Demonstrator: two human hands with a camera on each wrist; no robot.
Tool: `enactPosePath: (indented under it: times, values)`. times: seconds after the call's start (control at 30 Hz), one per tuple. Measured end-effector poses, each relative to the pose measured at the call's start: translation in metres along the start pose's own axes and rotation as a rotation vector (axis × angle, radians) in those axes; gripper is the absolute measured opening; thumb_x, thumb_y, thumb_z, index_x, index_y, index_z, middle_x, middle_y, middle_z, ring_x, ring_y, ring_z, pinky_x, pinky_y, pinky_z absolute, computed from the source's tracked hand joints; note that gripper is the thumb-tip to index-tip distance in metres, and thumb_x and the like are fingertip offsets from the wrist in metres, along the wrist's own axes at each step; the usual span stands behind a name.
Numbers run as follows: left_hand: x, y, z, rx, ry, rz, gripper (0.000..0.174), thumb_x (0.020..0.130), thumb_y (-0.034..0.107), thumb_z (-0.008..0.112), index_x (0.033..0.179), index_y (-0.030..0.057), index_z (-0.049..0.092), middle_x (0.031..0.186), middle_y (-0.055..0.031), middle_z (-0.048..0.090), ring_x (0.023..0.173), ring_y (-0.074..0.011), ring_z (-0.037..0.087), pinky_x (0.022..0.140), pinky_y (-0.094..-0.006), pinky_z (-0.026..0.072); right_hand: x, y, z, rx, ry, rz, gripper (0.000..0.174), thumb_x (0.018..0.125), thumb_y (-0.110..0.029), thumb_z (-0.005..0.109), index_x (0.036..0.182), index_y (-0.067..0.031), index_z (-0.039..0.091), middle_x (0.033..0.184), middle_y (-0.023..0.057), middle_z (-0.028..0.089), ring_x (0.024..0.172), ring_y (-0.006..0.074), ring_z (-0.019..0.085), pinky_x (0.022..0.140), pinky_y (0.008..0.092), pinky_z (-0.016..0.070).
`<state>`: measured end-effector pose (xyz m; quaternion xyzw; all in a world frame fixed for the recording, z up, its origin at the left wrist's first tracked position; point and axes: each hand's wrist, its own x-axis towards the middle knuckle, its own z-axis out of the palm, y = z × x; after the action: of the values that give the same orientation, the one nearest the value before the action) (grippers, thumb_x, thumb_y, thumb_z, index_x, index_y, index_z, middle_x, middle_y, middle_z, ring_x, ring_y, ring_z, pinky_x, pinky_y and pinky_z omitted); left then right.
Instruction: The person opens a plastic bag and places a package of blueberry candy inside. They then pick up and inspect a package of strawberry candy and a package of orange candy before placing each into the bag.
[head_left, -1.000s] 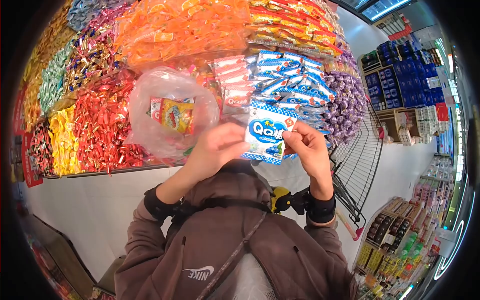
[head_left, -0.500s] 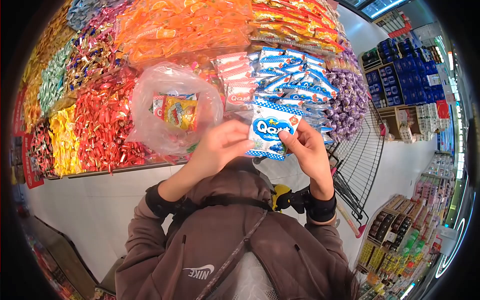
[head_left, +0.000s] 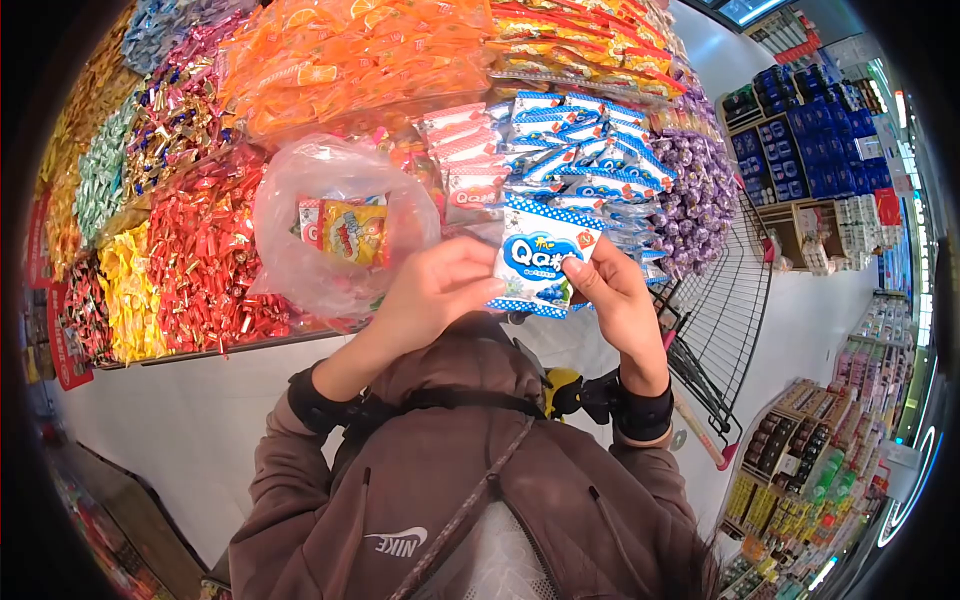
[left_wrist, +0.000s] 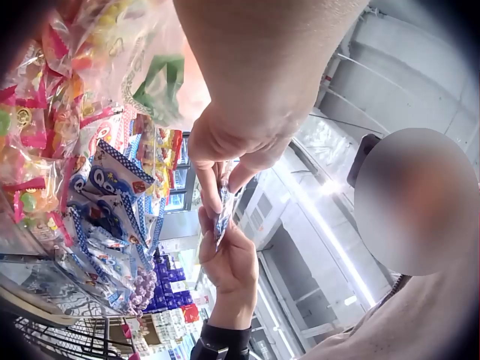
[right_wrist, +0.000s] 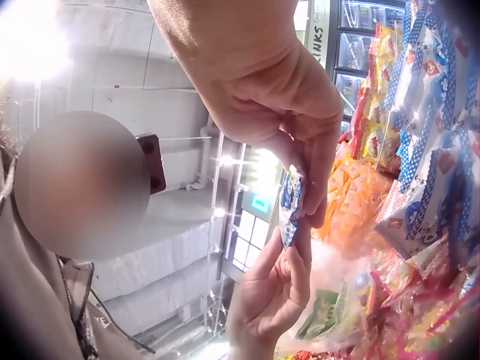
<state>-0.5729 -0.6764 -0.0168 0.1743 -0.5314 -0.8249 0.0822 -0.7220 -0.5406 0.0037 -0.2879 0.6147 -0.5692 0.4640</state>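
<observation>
We saw the blue-and-white QQ gummy packet (head_left: 540, 262) held up before the chest, its printed front facing the head camera. It had barely shifted over the last 1 second, only tilting a little, so we judged that the handling had paused rather than advanced. Both hands had hold of it: the left hand (head_left: 440, 288) pinched 1 side edge between thumb and fingers, and the right hand (head_left: 622, 290) pinched the other, neither spread wide. The left hand, blurred 1 second earlier, now looked sharp, which suggested that it had steadied. Beyond lay matching blue packets (head_left: 585, 150); to the left, the clear plastic bag (head_left: 285, 200) sat open, a yellow packet (head_left: 355, 235) inside as before.
</observation>
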Motion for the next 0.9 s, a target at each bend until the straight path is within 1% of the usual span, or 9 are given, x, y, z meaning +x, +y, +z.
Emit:
enactPosePath:
  times: [0.1, 0.2, 0.3, 0.4, 0.53, 0.6, 0.7, 0.8, 0.9]
  values:
    - [0.002, 0.000, -0.001, 0.027, -0.003, -0.014, 0.015, 0.081, 0.005, 0.052, 0.095, 0.0009, 0.048, 0.089, -0.0069, 0.061, 0.075, -0.0059, 0.055, 0.060, -0.0175, 0.0443, 0.000, 0.001, -0.001, 0.014, 0.003, -0.001, 0.031, 0.087, -0.016, 0.046, 0.111, 0.0025, 0.045, 0.093, 0.0025, 0.055, 0.079, 0.0053, 0.048, 0.066, 0.0188, 0.0386]
    - [0.001, 0.002, -0.003, 0.041, -0.002, -0.038, 0.016, 0.081, 0.005, 0.052, 0.096, 0.0004, 0.048, 0.089, -0.0074, 0.061, 0.076, -0.0064, 0.055, 0.060, -0.0175, 0.0453, 0.000, 0.005, -0.002, 0.046, -0.012, 0.016, 0.031, 0.087, -0.015, 0.046, 0.111, 0.0028, 0.044, 0.095, 0.0035, 0.055, 0.083, 0.0064, 0.048, 0.070, 0.0200, 0.0390]
    - [0.001, 0.002, -0.004, 0.032, 0.003, -0.050, 0.016, 0.081, 0.004, 0.052, 0.096, 0.0000, 0.047, 0.090, -0.0081, 0.061, 0.076, -0.0071, 0.056, 0.061, -0.0180, 0.0461, 0.001, 0.003, 0.002, 0.058, -0.014, -0.029, 0.031, 0.087, -0.015, 0.045, 0.111, 0.0032, 0.044, 0.098, 0.0045, 0.054, 0.087, 0.0078, 0.048, 0.075, 0.0214, 0.0386]
    - [0.000, 0.003, -0.006, 0.026, 0.009, -0.054, 0.017, 0.081, 0.004, 0.052, 0.096, -0.0004, 0.047, 0.090, -0.0088, 0.060, 0.076, -0.0075, 0.056, 0.061, -0.0183, 0.0463, 0.003, 0.002, 0.004, 0.076, -0.027, -0.010, 0.031, 0.087, -0.015, 0.045, 0.112, 0.0037, 0.043, 0.100, 0.0053, 0.054, 0.090, 0.0088, 0.048, 0.078, 0.0225, 0.0380]
    - [0.000, 0.001, -0.013, 0.104, 0.008, -0.082, 0.017, 0.081, 0.003, 0.051, 0.097, -0.0005, 0.046, 0.090, -0.0093, 0.060, 0.076, -0.0077, 0.056, 0.062, -0.0180, 0.0460, 0.005, 0.001, 0.006, 0.048, -0.025, 0.002, 0.032, 0.087, -0.015, 0.045, 0.112, 0.0038, 0.043, 0.099, 0.0054, 0.054, 0.089, 0.0084, 0.048, 0.077, 0.0224, 0.0384]
    - [-0.001, 0.001, -0.014, 0.096, 0.009, -0.079, 0.017, 0.081, 0.003, 0.051, 0.097, -0.0005, 0.046, 0.090, -0.0094, 0.060, 0.076, -0.0077, 0.056, 0.062, -0.0180, 0.0458, 0.007, -0.001, 0.007, 0.054, -0.026, 0.011, 0.032, 0.087, -0.015, 0.045, 0.112, 0.0038, 0.043, 0.099, 0.0054, 0.054, 0.088, 0.0082, 0.048, 0.077, 0.0223, 0.0386]
    - [-0.001, 0.002, -0.016, 0.075, 0.006, -0.071, 0.017, 0.081, 0.003, 0.051, 0.098, -0.0003, 0.046, 0.090, -0.0094, 0.060, 0.076, -0.0078, 0.056, 0.062, -0.0182, 0.0459, 0.009, -0.001, 0.008, 0.053, -0.029, 0.011, 0.031, 0.086, -0.015, 0.046, 0.111, 0.0033, 0.044, 0.096, 0.0044, 0.055, 0.084, 0.0068, 0.049, 0.071, 0.0207, 0.0393]
    - [-0.002, 0.002, -0.019, 0.069, 0.006, -0.065, 0.017, 0.082, 0.004, 0.050, 0.098, -0.0002, 0.046, 0.090, -0.0095, 0.060, 0.076, -0.0080, 0.056, 0.061, -0.0182, 0.0465, 0.011, -0.002, 0.006, -0.011, -0.034, 0.082, 0.031, 0.086, -0.016, 0.046, 0.111, 0.0026, 0.045, 0.093, 0.0031, 0.056, 0.078, 0.0052, 0.049, 0.065, 0.0188, 0.0388]
    - [-0.003, 0.002, -0.021, 0.069, 0.012, -0.054, 0.017, 0.082, 0.004, 0.050, 0.098, -0.0001, 0.046, 0.091, -0.0094, 0.060, 0.075, -0.0081, 0.057, 0.061, -0.0179, 0.0470, 0.013, -0.004, 0.009, 0.008, -0.038, 0.069, 0.031, 0.086, -0.017, 0.047, 0.111, 0.0022, 0.046, 0.091, 0.0023, 0.056, 0.075, 0.0044, 0.048, 0.062, 0.0179, 0.0381]
